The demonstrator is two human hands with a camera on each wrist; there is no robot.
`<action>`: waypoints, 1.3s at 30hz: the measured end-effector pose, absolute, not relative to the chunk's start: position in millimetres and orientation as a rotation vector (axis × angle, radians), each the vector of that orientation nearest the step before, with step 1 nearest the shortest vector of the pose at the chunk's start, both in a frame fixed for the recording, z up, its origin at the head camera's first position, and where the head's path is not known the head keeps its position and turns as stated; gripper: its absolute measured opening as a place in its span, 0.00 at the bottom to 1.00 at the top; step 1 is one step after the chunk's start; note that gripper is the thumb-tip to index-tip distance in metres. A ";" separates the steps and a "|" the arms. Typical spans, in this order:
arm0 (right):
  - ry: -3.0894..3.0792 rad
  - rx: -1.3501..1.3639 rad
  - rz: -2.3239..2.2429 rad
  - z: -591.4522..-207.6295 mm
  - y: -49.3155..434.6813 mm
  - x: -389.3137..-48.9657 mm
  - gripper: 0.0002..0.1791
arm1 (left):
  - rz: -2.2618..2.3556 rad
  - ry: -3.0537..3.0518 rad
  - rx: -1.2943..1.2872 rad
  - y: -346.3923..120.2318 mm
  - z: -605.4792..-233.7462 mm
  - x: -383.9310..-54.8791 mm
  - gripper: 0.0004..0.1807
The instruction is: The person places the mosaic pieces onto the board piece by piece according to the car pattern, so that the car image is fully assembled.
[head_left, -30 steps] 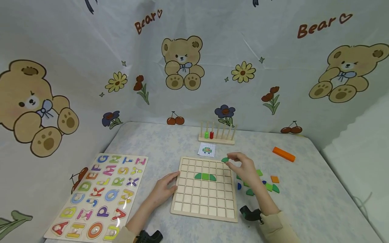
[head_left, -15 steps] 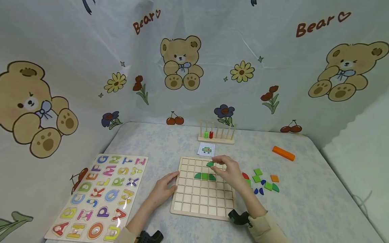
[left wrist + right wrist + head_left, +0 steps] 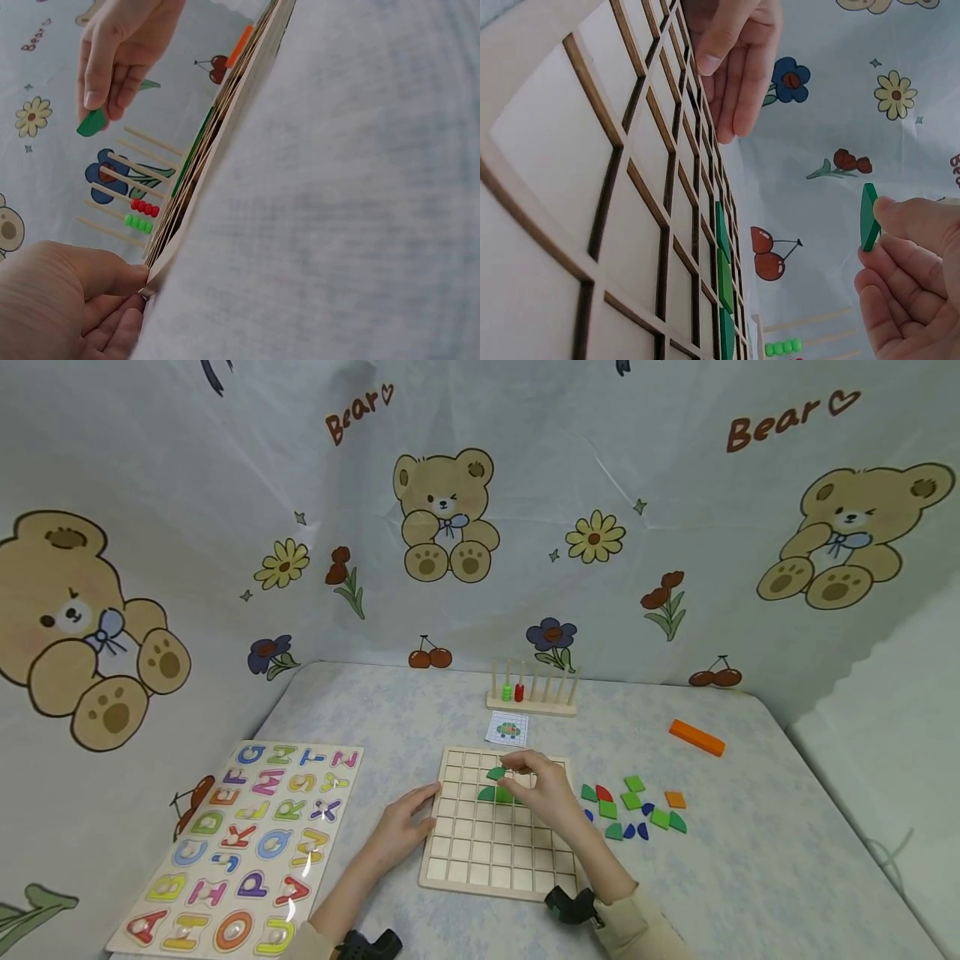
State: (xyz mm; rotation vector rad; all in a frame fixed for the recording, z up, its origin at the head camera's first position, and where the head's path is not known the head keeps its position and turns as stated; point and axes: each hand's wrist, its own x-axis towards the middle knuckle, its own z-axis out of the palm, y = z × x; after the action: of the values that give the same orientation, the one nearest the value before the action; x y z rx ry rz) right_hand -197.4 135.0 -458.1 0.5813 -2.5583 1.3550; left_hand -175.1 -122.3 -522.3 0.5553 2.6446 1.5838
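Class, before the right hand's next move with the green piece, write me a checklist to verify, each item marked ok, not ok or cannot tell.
1. Left hand holding the grid board by its edge: ok.
2. Right hand pinching the green piece: ok.
3. Pattern card uncovered beyond the board: ok.
4. Green piece set into a cell: not ok, raised above the board.
5. Green piece aligned with its intended cell: cannot tell.

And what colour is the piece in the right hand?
The piece is green, clearest in the right wrist view.
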 end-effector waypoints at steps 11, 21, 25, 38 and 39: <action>-2.541 0.656 1.391 -459.4 122.6 -197.0 0.16 | 1.573 2.641 0.589 -122.9 -523.4 -176.3 0.29; -2.553 0.747 1.395 -474.4 109.4 -193.2 0.17 | 1.601 2.618 0.552 -121.3 -522.7 -175.6 0.28; -2.549 0.767 1.395 -480.0 105.0 -192.2 0.16 | 1.596 2.616 0.528 -120.7 -521.4 -174.8 0.28; -2.656 0.774 1.375 -500.4 98.4 -191.6 0.16 | 1.573 2.632 0.552 -123.2 -518.9 -174.6 0.28; -2.657 0.776 1.364 -501.3 98.2 -191.8 0.16 | 1.573 2.632 0.552 -123.4 -518.9 -174.6 0.28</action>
State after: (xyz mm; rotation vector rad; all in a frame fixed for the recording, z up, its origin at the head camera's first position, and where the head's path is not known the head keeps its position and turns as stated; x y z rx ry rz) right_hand -191.8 98.2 -501.3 0.7760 -2.6567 1.3641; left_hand -174.6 -123.4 -518.9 0.5523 2.6323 1.5730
